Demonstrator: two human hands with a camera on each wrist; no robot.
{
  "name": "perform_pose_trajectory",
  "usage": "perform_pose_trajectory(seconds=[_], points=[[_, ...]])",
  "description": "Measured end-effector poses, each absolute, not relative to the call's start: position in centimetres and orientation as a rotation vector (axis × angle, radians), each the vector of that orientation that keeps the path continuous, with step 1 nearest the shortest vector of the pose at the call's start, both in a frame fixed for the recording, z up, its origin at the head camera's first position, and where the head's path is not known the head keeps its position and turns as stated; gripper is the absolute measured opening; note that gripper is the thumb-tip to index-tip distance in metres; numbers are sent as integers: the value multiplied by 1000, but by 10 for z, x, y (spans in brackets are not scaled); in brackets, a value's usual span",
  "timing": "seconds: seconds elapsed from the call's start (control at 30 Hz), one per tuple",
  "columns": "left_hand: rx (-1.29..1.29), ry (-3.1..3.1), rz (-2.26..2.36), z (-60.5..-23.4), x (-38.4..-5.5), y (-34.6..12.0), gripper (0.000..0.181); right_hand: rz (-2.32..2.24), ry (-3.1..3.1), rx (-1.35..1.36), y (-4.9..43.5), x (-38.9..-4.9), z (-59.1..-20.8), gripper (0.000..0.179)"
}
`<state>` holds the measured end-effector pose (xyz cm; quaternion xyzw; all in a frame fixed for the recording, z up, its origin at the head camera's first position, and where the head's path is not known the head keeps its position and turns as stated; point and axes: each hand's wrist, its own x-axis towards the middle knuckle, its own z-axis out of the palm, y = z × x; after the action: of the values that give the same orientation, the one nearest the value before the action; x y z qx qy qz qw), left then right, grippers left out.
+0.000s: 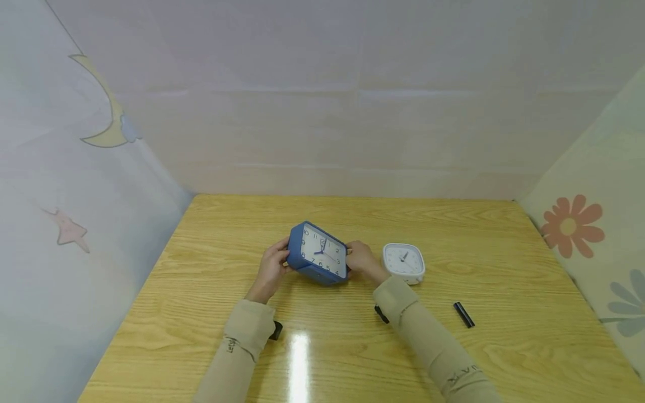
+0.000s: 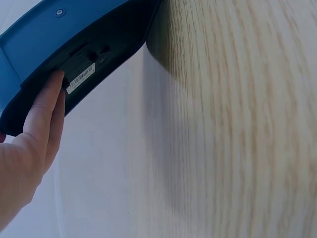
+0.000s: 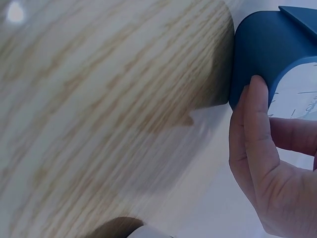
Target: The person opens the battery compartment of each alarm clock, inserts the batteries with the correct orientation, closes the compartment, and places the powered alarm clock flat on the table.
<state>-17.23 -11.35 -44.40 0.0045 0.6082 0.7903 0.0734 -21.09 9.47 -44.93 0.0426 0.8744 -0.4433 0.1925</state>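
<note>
A blue clock (image 1: 325,254) with a white numbered face is held tilted between both hands over the wooden table. My left hand (image 1: 272,267) grips its left side; in the left wrist view, the fingers (image 2: 47,106) lie against the dark back (image 2: 106,57), near a barcode label (image 2: 80,78). On the opposite side, my right hand (image 1: 360,258) holds the clock's edge. Its fingers (image 3: 257,119) press on the blue side (image 3: 267,44) in the right wrist view, with another digit at the face. In the left wrist view, a lower corner reaches close to the tabletop.
Just right of the right hand stands a small white clock (image 1: 403,259). A short black stick-like object (image 1: 464,314) lies further right on the table (image 1: 227,224). Fabric walls (image 1: 353,140) enclose the back and sides.
</note>
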Motion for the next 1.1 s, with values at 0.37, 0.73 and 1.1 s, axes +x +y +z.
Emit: perform_pose_trajectory(seconds=[0.37,0.73,1.1], points=[[-37,1952,2226,-446,-174,-117,45,-1191,2512,122,97,-210,-448,50],[-48,1927,2179,-451,-174,-120,49,-1105,2545,106,102,-212,-448,49],[-86,1989,2051,-452,-177,-125,49,-1012,2607,57,104,-210,-442,46]])
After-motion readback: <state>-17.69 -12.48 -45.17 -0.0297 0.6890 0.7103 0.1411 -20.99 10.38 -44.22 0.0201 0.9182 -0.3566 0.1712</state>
